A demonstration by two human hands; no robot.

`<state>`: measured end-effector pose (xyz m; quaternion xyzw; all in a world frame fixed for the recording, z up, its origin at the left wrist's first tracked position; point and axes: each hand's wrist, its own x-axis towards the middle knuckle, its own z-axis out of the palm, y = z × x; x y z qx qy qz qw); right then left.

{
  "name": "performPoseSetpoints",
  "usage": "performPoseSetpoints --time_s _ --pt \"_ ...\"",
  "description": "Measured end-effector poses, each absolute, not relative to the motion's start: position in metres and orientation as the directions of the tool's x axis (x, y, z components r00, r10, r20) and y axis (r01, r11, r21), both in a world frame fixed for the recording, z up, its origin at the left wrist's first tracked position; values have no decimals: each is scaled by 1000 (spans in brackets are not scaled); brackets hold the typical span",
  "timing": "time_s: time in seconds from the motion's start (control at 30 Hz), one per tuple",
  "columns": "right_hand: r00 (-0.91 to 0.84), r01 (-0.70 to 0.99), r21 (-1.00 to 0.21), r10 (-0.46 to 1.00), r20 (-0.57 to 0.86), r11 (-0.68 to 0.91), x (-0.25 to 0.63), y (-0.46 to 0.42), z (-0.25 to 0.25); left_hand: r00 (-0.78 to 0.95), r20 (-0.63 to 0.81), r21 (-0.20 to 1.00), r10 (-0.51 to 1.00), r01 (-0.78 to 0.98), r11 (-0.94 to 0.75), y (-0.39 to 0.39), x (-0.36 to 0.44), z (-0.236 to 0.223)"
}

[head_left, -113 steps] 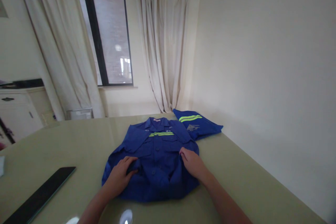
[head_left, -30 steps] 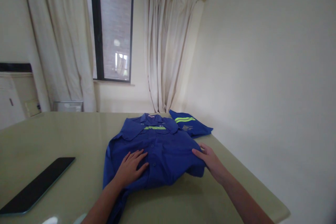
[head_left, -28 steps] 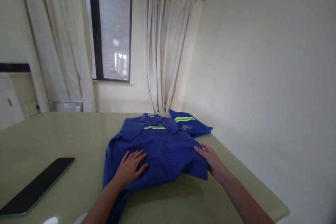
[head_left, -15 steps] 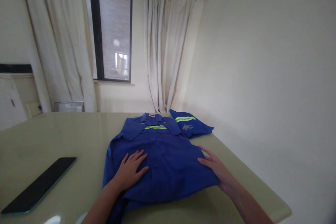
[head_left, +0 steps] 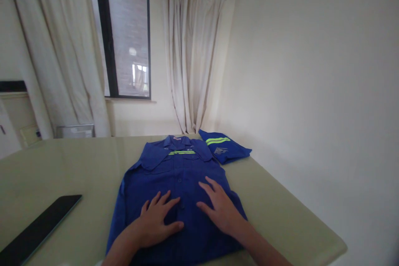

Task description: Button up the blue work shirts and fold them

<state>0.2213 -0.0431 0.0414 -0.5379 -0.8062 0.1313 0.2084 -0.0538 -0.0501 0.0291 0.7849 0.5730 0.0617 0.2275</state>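
Observation:
A blue work shirt (head_left: 174, 183) with a yellow-green reflective stripe across its chest lies front side up, its collar pointing away from me. My left hand (head_left: 156, 220) is over the lower left part of the shirt, fingers spread. On the other side of the button line, my right hand (head_left: 220, 208) is over the lower right front, fingers also apart. Neither hand grips the cloth; whether the palms press on it I cannot tell. The shirt's lower hem is partly hidden by my forearms.
A folded blue garment (head_left: 222, 147) with a reflective stripe lies at the table's far right. To the left is a flat black slab (head_left: 40, 228). The pale green table (head_left: 274, 199) ends at the right near a white wall (head_left: 311, 70). Curtains (head_left: 190, 50) hang behind.
My right hand has left the shirt's right edge and moved inward over its front. That edge now lies flatter. My left hand is slightly nearer to me, and the view has shifted a little.

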Motion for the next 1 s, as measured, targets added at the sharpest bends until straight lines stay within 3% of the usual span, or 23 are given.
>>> performPoseSetpoints --time_s 0.17,0.3,0.43,0.57,0.67,0.73,0.83,1.0 --pt "-267 881 -382 960 81 278 161 15 13 290 -61 328 955 910 -255 -46 -36 4" --pt "-297 880 -337 942 157 334 144 68 -10 224 102 240 969 940 -243 -18 -42 -9" --pt "-314 868 -337 929 196 364 139 104 -11 180 167 193 970 958 -211 17 -45 -11" --pt "-247 847 -362 892 379 388 138 114 2 146 165 188 975 966 -177 43 -43 -9" --pt "-317 752 -351 773 550 558 139 97 11 140 180 207 974 962 -176 48 -42 -7" --pt "-389 645 -378 712 585 664 140 77 14 164 209 220 964 953 -210 44 -43 -4" --pt "-445 555 -470 722 529 687 141 44 13 222 267 230 938 930 -286 30 -45 1" --pt "-576 551 -554 765 289 624 153 7 5 279 272 246 921 905 -347 2 -50 1"
